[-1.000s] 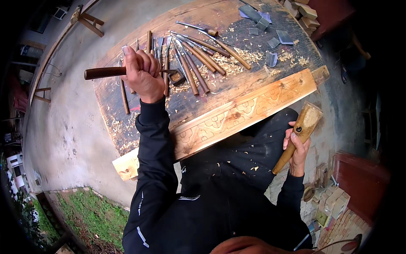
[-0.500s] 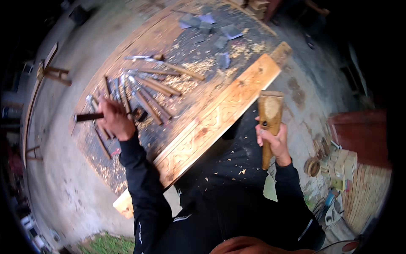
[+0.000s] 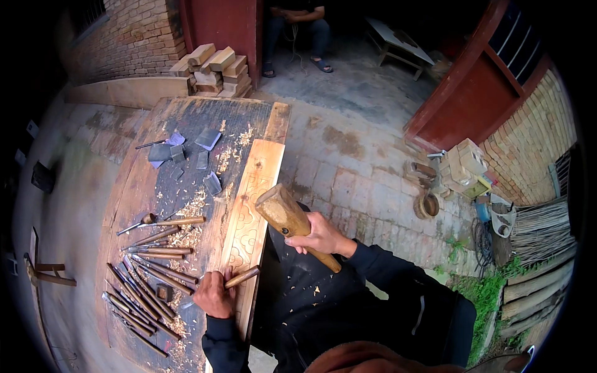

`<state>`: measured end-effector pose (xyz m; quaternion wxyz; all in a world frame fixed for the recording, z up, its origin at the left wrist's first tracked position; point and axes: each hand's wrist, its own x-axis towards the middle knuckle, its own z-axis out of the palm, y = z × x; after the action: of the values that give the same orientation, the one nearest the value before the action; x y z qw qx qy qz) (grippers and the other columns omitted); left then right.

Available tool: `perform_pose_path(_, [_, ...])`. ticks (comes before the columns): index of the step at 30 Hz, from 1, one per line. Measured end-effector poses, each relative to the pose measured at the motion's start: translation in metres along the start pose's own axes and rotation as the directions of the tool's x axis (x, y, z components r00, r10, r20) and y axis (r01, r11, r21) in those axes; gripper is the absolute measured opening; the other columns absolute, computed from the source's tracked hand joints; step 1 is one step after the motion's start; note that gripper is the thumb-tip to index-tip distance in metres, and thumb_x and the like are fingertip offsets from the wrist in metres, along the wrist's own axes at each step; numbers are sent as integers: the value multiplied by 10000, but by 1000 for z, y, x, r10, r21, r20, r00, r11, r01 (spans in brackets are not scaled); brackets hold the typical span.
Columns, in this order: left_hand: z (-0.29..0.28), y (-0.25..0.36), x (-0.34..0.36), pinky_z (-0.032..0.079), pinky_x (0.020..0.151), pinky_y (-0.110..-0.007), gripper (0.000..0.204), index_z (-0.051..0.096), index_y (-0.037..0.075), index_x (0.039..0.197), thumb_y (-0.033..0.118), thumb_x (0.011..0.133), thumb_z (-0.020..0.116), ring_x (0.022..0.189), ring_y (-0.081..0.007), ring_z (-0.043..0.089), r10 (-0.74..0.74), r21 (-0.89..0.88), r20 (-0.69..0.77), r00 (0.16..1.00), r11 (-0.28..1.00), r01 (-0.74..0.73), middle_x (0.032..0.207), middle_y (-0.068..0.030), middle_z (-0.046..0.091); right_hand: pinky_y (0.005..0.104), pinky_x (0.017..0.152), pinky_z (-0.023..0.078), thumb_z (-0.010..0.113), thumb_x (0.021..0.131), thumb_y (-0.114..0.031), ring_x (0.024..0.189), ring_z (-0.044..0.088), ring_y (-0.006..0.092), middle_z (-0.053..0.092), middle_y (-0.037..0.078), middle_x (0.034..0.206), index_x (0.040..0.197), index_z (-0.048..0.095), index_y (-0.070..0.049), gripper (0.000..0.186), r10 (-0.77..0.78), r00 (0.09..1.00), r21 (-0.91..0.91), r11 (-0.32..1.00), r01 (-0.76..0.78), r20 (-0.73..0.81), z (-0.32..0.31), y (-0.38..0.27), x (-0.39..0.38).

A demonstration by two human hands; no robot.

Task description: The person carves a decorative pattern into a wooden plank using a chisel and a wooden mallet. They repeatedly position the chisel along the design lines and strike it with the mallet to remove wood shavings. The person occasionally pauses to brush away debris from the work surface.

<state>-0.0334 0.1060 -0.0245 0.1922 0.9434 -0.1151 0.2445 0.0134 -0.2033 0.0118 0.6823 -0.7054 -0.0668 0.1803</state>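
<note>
My left hand (image 3: 214, 295) is closed on a chisel, its wooden handle (image 3: 242, 276) pointing up and right over the long pale board (image 3: 261, 165) with carved leaf and triangle pattern. The hand is by the board's inner side, and its blade is hidden. My right hand (image 3: 317, 233) grips a thick wooden mallet (image 3: 280, 211), head up, above the board's outer edge and my dark-trousered leg. Several wood-handled carving tools (image 3: 143, 292) lie among shavings (image 3: 191, 205) on the worn bench (image 3: 127, 189), near a small dark block (image 3: 164, 292). Grey and purple sharpening pieces (image 3: 207, 140) lie farther back.
Stacked timber (image 3: 217, 62) stands beyond the bench, beside an open red door (image 3: 466, 93). A seated person (image 3: 295, 34) is inside the doorway. Blocks (image 3: 463, 161), a round wooden container (image 3: 428, 205) and leaning poles (image 3: 535, 261) line the right. A wooden frame (image 3: 50, 273) stands left.
My view has turned, so the bench and board now run away from me. My left hand has swung the chisel over the board, its handle now pointing right. The mallet head now tilts left.
</note>
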Motion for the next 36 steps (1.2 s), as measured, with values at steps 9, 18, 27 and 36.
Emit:
perform_pose_path(9, [8, -8, -7, 393, 474, -461, 369, 499, 87, 688, 222, 903, 767, 534, -364, 561, -69, 16, 8, 998, 997, 69, 647, -129, 538, 260, 525, 504, 760, 920, -131, 587, 628, 90, 644, 27, 756, 1080, 604, 12, 266, -55, 998, 74, 996, 55, 0, 0, 5, 3])
perform_pose_path(18, [9, -6, -6, 402, 489, -470, 381, 493, 80, 674, 207, 894, 777, 530, -379, 543, -98, -9, 19, 995, 995, 98, 632, -146, 523, 262, 534, 510, 765, 914, -118, 594, 631, 92, 655, 34, 733, 1077, 603, 14, 266, -2, 1000, 57, 998, 3, -12, -1, 8, 1])
perform_pose_path(27, [8, -8, -6, 407, 496, -471, 406, 496, 72, 674, 268, 899, 772, 551, -391, 568, -107, -12, 3, 994, 994, 107, 651, -156, 560, 261, 521, 498, 755, 932, -165, 572, 613, 83, 639, 17, 721, 1074, 601, -12, 259, -69, 998, 32, 997, 69, 9, -1, 5, 1])
perform_pose_path(36, [10, -11, -10, 412, 501, -471, 421, 490, 72, 671, 282, 897, 776, 557, -392, 570, -117, 13, 7, 993, 993, 117, 650, -155, 561, 261, 516, 496, 753, 932, -166, 567, 608, 83, 634, 18, 707, 1067, 605, -13, 252, -71, 997, 50, 996, 71, -4, 0, 8, 0])
